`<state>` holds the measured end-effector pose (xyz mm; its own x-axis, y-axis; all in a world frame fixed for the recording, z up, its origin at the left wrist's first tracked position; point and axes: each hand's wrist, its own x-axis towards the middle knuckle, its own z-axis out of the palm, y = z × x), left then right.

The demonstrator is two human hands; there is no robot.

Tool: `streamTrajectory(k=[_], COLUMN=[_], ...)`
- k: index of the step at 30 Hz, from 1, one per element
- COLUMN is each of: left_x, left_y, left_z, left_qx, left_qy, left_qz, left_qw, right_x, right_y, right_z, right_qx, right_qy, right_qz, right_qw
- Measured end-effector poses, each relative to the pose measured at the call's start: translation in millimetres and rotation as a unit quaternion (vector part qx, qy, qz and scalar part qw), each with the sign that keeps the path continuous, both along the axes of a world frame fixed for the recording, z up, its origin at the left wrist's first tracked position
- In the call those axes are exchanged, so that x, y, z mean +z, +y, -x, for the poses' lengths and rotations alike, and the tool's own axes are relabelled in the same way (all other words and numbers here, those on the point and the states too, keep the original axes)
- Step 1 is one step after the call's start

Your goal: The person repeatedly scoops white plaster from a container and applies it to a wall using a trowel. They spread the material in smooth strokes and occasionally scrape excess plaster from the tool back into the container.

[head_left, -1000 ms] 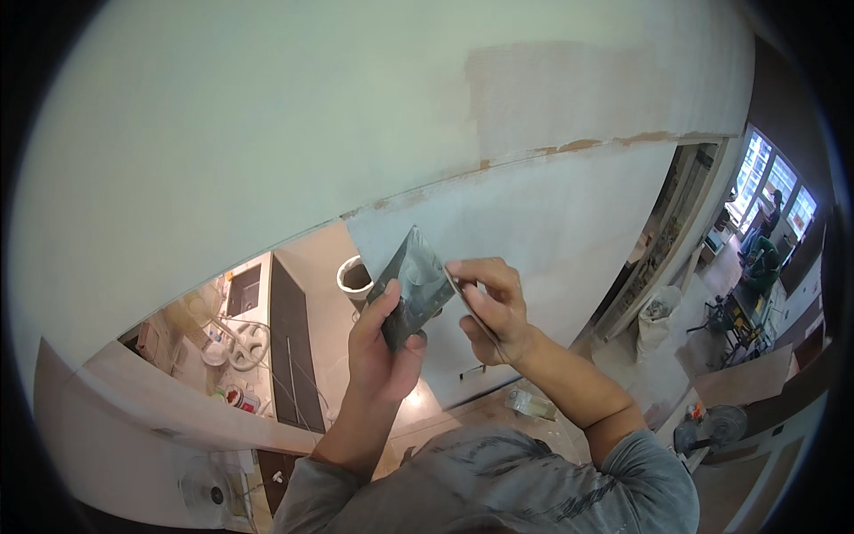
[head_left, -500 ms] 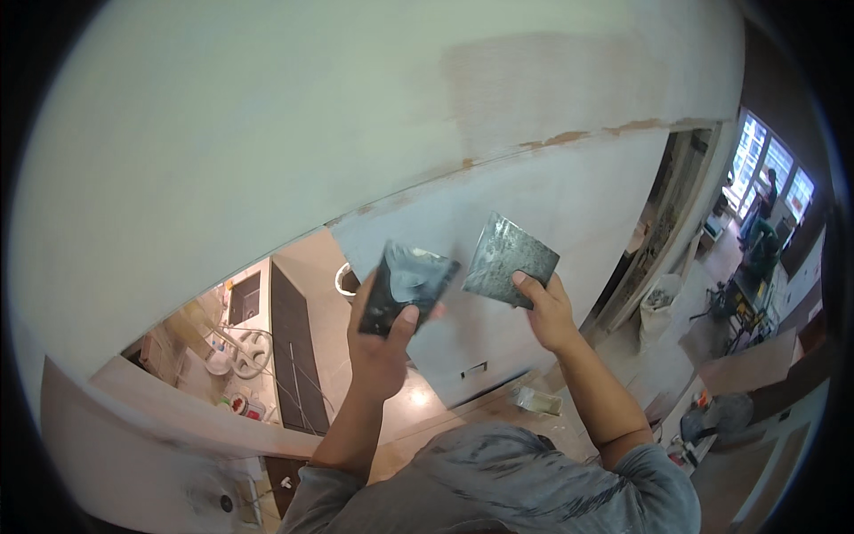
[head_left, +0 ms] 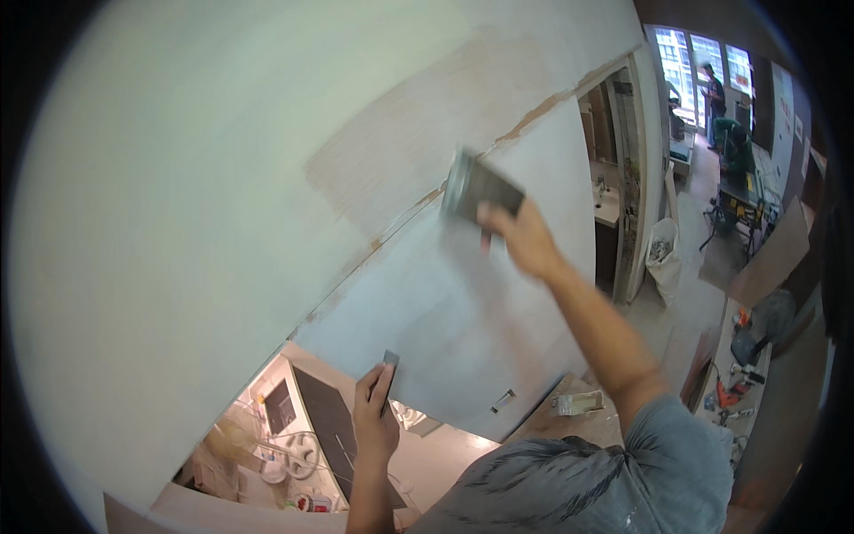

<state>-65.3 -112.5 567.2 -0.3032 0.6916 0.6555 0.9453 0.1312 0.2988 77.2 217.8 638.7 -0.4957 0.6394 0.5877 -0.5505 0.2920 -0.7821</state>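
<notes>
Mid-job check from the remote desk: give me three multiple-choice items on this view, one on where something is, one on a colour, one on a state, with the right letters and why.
1. Where is the blade in the right hand?
A. Up against the bare seam between ceiling and wall
B. Down at waist level
C. Lying on the floor

2. What colour is the uncoated patch beside that seam?
A. Bright green
B. Tan-brown
C. Black

3. What state is the left hand in?
A. Open and empty
B. Flat on the wall
C. Closed on a second blade, held low

Answers:
1 A, the wide blade is raised to the seam line, blurred.
2 B, the patch looks tan against the pale surface around it.
3 C, the fingers wrap the tool, which shows edge-on, away from the seam.
</notes>
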Motion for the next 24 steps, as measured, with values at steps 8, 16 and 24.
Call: streamTrajectory(k=[8, 16, 24], left_x=[-44, -60, -53], left_y=[-25, -51, -44], left_z=[-9, -17, -9], left_qx=[0.069, 0.114, 0.086], left_qy=[-0.110, -0.127, -0.154], left_qz=[-0.049, -0.003, 0.015], left_qw=[0.990, 0.985, 0.984], right_x=[147, 179, 172], right_y=[167, 187, 120], right_z=[10, 24, 53], right_qx=[-0.454, -0.409, -0.443], right_qy=[-0.027, -0.164, -0.158], right_qz=[-0.223, -0.193, -0.205], right_qw=[0.862, 0.877, 0.858])
